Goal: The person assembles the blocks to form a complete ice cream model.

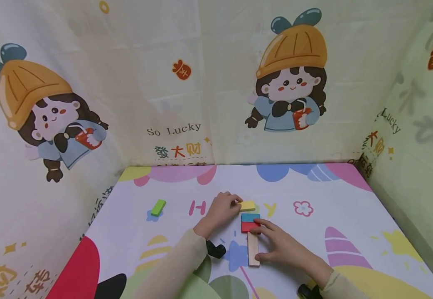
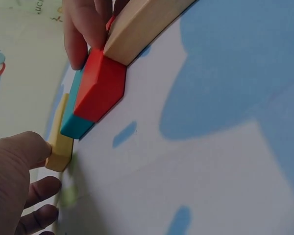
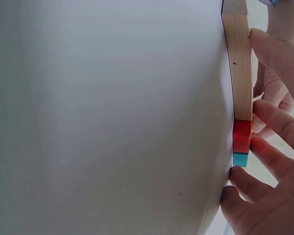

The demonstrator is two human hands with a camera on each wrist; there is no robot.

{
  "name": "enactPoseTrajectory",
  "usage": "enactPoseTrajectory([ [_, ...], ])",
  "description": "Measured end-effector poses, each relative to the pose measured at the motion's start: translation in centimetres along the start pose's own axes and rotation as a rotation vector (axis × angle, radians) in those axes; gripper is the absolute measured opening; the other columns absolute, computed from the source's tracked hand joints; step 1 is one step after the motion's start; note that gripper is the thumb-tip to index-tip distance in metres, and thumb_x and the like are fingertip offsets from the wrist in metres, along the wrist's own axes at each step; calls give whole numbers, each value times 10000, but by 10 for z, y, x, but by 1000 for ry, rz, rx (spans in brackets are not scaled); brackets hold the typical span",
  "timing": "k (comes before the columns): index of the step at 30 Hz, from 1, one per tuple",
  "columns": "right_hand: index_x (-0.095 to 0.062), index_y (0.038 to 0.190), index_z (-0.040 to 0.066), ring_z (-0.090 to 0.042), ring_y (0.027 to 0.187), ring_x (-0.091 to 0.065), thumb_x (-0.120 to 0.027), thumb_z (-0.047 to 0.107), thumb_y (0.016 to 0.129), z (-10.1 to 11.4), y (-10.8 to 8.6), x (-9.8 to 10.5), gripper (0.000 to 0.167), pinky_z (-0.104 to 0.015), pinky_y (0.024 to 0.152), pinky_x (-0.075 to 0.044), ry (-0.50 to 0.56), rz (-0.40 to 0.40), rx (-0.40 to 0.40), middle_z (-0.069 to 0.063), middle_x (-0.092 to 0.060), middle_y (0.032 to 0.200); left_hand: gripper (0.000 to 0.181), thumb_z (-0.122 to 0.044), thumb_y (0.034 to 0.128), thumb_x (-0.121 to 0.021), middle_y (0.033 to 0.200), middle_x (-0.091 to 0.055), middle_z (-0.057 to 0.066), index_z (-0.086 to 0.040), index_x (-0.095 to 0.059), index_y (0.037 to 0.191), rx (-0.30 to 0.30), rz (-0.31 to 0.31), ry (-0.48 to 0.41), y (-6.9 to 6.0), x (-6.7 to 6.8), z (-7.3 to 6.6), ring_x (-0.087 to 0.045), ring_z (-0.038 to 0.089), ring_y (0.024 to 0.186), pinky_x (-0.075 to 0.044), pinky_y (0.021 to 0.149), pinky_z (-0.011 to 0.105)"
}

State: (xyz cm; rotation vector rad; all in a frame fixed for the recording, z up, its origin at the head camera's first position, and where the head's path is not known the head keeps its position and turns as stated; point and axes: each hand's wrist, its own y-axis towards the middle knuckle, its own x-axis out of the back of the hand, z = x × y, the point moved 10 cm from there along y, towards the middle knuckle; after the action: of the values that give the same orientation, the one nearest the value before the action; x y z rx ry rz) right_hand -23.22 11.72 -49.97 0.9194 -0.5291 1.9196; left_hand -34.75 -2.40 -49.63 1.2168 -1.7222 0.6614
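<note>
My left hand [image 1: 223,209] pinches the left end of a yellow block [image 1: 247,206] between thumb and finger; the left wrist view shows the thumb [image 2: 32,147] against it. Nearer to me, a blue block [image 1: 250,217] and a red block [image 1: 250,227] lie side by side, touching. A plain wooden block [image 1: 253,251] runs from the red one toward me. My right hand [image 1: 279,245] is spread along their right side: fingertips rest on the red and blue blocks, and the thumb touches the wooden block near its close end. A narrow gap parts yellow from blue in the head view.
A green block [image 1: 158,208] lies alone at the left of the printed tabletop [image 1: 284,195]. Patterned cloth walls [image 1: 224,83] stand behind and on both sides. Black wrist devices [image 1: 215,249] sit below both hands.
</note>
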Motion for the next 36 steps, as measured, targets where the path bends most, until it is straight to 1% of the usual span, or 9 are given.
enactPoseTrajectory([
  [6,-626,1362,297,-409,1445,-441,-881,465,784,-1,0,0,654,-630,1093,-431,-2,-3,8,-91,-451,1588,224,-302,981,-684,1031,-661,-17,-255,-769,1183,-7,11,17,0,-5,-2,-529,137,942,-483,844,312],
  [10,-626,1357,297,-414,1440,-446,-887,452,781,-1,1,2,651,-628,1094,-431,-7,-9,8,-99,-456,1584,228,-317,983,-680,1044,-659,-18,-273,-768,1189,-17,29,32,-1,-7,-6,-528,140,951,-486,842,308],
  [13,-626,1360,291,-416,1441,-445,-888,448,782,-1,1,2,653,-631,1091,-432,-4,-7,11,-102,-455,1586,236,-325,990,-674,1058,-659,-20,-284,-763,1205,-20,47,46,-3,-8,-8,-526,140,957,-486,842,304],
  [16,-627,1363,285,-416,1446,-441,-884,450,787,0,1,1,652,-633,1089,-432,1,-7,19,-103,-451,1590,245,-317,994,-672,1071,-658,-19,-285,-760,1220,-17,51,49,-5,-9,-10,-526,140,961,-488,839,303],
  [20,-629,1364,277,-401,1446,-448,-885,437,790,3,0,2,648,-623,1088,-436,-5,-16,34,-96,-456,1587,268,-308,999,-669,1094,-655,-9,-281,-752,1252,-20,44,55,-8,-9,-11,-521,147,967,-487,835,301],
  [26,-630,1359,282,-391,1437,-460,-883,435,794,3,0,3,637,-620,1085,-439,-8,-16,38,-88,-460,1583,299,-291,998,-677,1110,-658,-1,-268,-741,1289,-39,26,59,-10,-9,-15,-522,145,964,-479,813,280],
  [30,-629,1361,277,-395,1438,-458,-880,434,797,4,-1,3,637,-626,1084,-437,-2,-12,39,-94,-459,1584,299,-278,1003,-672,1098,-668,-7,-245,-741,1292,-53,5,52,-12,-9,-18,-530,135,942,-475,804,260],
  [36,-632,1358,263,-394,1437,-460,-877,435,800,5,0,3,633,-624,1084,-437,-9,-9,42,-98,-461,1581,294,-275,1007,-667,1078,-668,-20,-229,-742,1287,-56,-19,48,-13,-10,-18,-534,118,929,-472,794,238],
])
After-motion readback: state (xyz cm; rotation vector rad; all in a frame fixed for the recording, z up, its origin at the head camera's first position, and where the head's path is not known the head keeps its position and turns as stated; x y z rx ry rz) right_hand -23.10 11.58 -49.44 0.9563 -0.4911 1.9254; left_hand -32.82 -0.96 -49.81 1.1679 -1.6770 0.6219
